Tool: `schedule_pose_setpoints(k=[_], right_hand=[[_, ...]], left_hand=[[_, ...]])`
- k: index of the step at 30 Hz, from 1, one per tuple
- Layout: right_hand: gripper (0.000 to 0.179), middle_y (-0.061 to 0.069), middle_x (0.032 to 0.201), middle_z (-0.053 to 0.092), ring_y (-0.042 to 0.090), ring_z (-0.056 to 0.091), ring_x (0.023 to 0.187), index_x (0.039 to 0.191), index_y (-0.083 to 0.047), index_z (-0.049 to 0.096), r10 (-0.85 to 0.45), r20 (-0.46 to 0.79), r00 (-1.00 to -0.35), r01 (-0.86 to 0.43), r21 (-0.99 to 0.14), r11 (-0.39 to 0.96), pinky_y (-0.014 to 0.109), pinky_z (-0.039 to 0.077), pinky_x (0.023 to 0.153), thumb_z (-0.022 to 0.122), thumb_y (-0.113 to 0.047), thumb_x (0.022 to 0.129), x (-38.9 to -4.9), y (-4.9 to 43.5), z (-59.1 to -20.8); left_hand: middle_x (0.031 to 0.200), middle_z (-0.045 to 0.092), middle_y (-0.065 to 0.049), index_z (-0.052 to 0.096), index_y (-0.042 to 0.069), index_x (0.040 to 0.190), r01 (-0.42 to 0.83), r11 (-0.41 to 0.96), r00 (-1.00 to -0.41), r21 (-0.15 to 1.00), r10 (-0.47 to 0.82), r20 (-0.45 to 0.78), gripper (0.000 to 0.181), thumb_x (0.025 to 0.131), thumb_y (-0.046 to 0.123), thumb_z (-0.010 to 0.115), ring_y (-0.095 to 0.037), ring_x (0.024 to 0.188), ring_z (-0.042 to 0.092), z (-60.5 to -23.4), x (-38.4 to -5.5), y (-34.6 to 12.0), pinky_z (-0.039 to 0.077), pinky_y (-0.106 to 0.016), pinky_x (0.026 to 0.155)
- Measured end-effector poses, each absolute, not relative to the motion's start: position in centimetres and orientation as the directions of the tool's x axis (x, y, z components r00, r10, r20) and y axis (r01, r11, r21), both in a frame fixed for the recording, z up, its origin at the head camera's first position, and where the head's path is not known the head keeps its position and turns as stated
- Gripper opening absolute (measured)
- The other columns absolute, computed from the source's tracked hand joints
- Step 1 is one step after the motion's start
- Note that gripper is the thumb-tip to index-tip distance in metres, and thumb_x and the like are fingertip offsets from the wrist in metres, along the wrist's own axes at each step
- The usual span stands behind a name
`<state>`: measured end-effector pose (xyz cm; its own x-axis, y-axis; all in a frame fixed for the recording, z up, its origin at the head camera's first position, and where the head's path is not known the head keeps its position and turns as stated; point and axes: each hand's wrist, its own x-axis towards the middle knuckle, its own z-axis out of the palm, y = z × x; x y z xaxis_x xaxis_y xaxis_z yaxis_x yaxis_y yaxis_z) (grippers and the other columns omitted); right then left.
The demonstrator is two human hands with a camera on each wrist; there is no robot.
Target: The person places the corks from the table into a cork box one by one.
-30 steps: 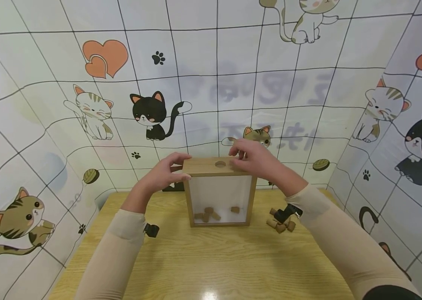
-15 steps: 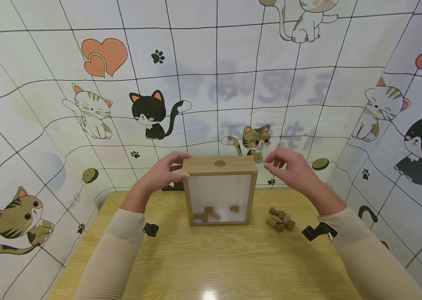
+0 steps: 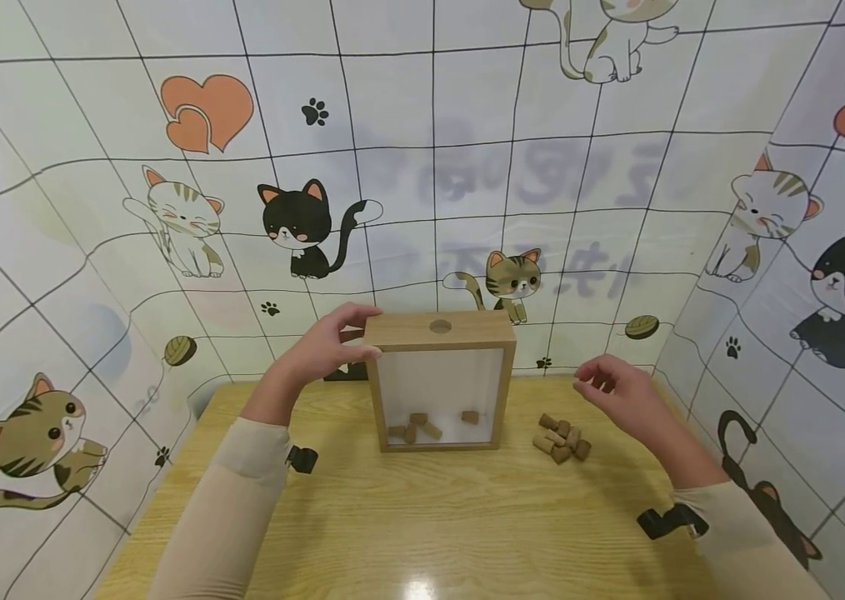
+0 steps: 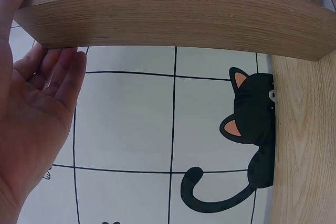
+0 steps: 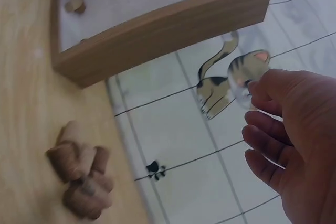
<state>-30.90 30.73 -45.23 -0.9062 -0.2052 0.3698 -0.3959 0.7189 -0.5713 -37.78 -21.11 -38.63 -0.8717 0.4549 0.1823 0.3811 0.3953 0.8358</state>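
Observation:
An upright wooden box (image 3: 441,337) with a clear front and a round hole (image 3: 441,327) in its top stands on the table. Several corks (image 3: 432,431) lie on its floor inside. My left hand (image 3: 325,346) holds the box's upper left corner, thumb at the front and fingers behind; the left wrist view shows the fingertips (image 4: 71,72) at the rear edge. To the right of the box is a loose pile of corks (image 3: 561,439). Over and just right of that pile, my right hand (image 3: 621,396) hangs in the air, fingers loosely bent, nothing in it.
The wooden table (image 3: 407,517) reaches back to a wall covering (image 3: 422,192) printed with cats and grid lines. More of this covering rises on both sides. Black straps with small attachments (image 3: 302,459) sit at both wrists.
My right hand has left the box top beside the hole and moved right and down toward the cork pile. The left hand stays on the box corner.

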Motion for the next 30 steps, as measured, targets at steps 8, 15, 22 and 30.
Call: schedule_pose_setpoints(k=[8,15,22,30], right_hand=[[0.019,0.007,0.108,0.070,0.020,0.066,0.090,0.118,-0.003,0.073,-0.219,0.343,-0.913,-0.382,-0.540,0.750,0.032,0.056,0.071,0.081,-0.007,0.102,-30.3,32.2,-51.2],[0.023,0.011,0.110,0.069,0.027,0.066,0.091,0.118,0.000,0.072,-0.203,0.296,-0.933,-0.341,-0.553,0.760,0.037,0.055,0.071,0.083,-0.003,0.098,-29.7,33.0,-54.8],[0.027,0.012,0.113,0.069,0.026,0.065,0.095,0.121,0.001,0.071,-0.169,0.206,-0.964,-0.261,-0.602,0.755,0.041,0.056,0.075,0.083,-0.010,0.100,-29.4,33.4,-56.8],[0.030,0.010,0.108,0.067,0.022,0.062,0.091,0.119,0.000,0.071,-0.146,0.192,-0.970,-0.234,-0.599,0.766,0.039,0.054,0.073,0.086,-0.015,0.098,-29.2,33.5,-58.0]], left_hand=[[0.159,0.050,-0.001,0.056,0.024,0.159,0.382,0.396,-0.871,0.835,0.455,0.183,0.071,0.097,0.028,0.090,-0.037,0.149,0.049,-38.7,-37.9,-21.0,0.049,-0.057,0.117],[0.162,0.050,-0.002,0.054,0.022,0.162,0.377,0.400,-0.872,0.835,0.457,0.175,0.074,0.097,0.027,0.089,-0.038,0.152,0.047,-38.6,-37.8,-21.0,0.048,-0.058,0.118],[0.159,0.052,-0.003,0.054,0.024,0.161,0.368,0.399,-0.875,0.840,0.455,0.168,0.072,0.097,0.028,0.089,-0.038,0.150,0.049,-38.5,-37.7,-21.1,0.050,-0.058,0.115],[0.157,0.052,-0.004,0.054,0.023,0.161,0.372,0.396,-0.873,0.839,0.456,0.172,0.072,0.097,0.025,0.089,-0.038,0.149,0.050,-38.4,-37.6,-21.1,0.051,-0.058,0.114]])
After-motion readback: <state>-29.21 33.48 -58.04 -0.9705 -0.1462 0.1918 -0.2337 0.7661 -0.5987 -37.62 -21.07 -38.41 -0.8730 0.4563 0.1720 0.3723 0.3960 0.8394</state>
